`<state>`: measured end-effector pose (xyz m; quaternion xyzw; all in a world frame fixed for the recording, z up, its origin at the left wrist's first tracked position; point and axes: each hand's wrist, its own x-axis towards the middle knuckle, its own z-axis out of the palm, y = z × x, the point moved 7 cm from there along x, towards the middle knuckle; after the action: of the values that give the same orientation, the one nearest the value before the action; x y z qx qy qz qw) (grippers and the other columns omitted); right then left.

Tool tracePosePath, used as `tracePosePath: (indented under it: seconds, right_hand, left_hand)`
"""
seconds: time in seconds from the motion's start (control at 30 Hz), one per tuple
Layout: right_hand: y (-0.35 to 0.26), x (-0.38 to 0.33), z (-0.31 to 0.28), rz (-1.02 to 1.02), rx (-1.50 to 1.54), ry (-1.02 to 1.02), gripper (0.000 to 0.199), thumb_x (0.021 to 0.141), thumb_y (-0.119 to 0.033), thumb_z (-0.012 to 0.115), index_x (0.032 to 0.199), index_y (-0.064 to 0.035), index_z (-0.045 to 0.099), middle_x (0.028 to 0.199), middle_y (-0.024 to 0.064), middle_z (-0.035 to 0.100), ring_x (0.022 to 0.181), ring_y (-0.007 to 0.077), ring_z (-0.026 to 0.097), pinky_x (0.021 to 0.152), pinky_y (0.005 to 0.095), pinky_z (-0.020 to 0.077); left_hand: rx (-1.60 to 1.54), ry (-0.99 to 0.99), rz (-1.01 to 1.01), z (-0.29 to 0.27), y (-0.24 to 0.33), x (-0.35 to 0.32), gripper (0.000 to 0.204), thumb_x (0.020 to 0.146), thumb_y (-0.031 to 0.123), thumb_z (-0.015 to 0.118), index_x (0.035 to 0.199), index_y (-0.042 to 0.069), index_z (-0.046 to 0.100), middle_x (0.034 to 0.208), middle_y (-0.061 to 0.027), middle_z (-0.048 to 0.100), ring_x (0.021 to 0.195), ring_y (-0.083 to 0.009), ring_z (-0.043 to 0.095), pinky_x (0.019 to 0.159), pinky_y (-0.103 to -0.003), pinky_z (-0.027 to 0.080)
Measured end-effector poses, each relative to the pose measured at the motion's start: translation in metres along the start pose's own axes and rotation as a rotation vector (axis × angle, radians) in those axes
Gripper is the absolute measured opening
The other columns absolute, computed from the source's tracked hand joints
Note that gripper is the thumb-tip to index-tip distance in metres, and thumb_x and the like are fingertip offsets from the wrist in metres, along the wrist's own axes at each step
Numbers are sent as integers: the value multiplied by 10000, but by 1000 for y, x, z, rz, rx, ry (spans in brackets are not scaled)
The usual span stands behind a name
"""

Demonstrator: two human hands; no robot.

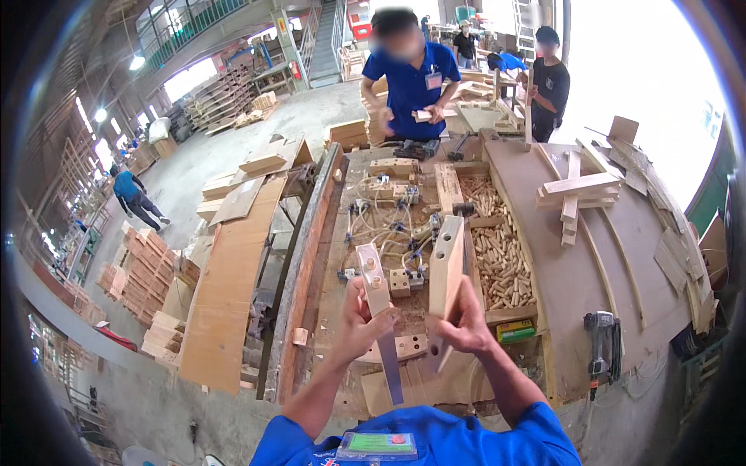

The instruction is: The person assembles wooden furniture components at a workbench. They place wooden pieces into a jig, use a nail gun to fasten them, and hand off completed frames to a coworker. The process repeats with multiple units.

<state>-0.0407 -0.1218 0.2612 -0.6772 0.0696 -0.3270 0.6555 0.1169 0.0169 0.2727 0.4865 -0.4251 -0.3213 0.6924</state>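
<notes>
My left hand (359, 325) is closed around a narrow wooden rail (377, 281). Two round spots, dowel ends or holes, show near its upper end; I cannot tell which. My right hand (465, 322) grips a thicker wooden block (446, 268), with drilled holes at its top and near its lower end. Both pieces are held upright, side by side and apart, above the workbench. Beyond them lies a clamping jig (396, 227) with thin air hoses and small wooden blocks. A bin of wooden dowels (505, 264) sits just right of the block.
A nail gun (601, 342) lies at the right, near crossed wooden strips (579, 189). A green box (515, 332) is at the dowel bin's near end. Across the bench a person in blue (408, 89) holds a wood piece. A long plywood board (233, 295) stretches along the left.
</notes>
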Motion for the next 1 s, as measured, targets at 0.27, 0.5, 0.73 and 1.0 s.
tracePosePath:
  seconds: [0.27,0.5,0.73,1.0]
  right_hand:
    - [-78,15,-22,-18,-908,9,824,784,-406,891,1419,-40,515,1194,220,707,1094,404,709,931,495,569]
    - [-100,15,-12,-106,-1039,-36,770,785,-373,878,1403,-64,538,1215,205,705,1067,405,718,899,502,579]
    - [-103,14,-3,-184,-1134,-44,733,773,-325,869,1373,-70,536,1129,189,698,960,404,728,799,506,589]
    - [-117,18,4,-182,-1199,-101,665,766,-271,838,1304,-43,521,1003,184,664,846,400,717,714,515,582]
  left_hand:
    - [507,-16,226,3,66,21,720,880,119,821,1482,70,428,1074,-86,691,909,-142,697,759,-326,595]
    - [962,-9,161,4,98,18,790,863,236,802,1527,89,399,986,-200,740,911,-361,763,782,-454,603]
    - [1139,-22,67,3,107,6,849,846,279,801,1548,90,362,1070,-205,717,917,-409,738,781,-506,589]
    - [1227,-56,78,13,124,4,896,826,241,817,1539,-13,336,1038,-195,681,895,-376,723,811,-487,578]
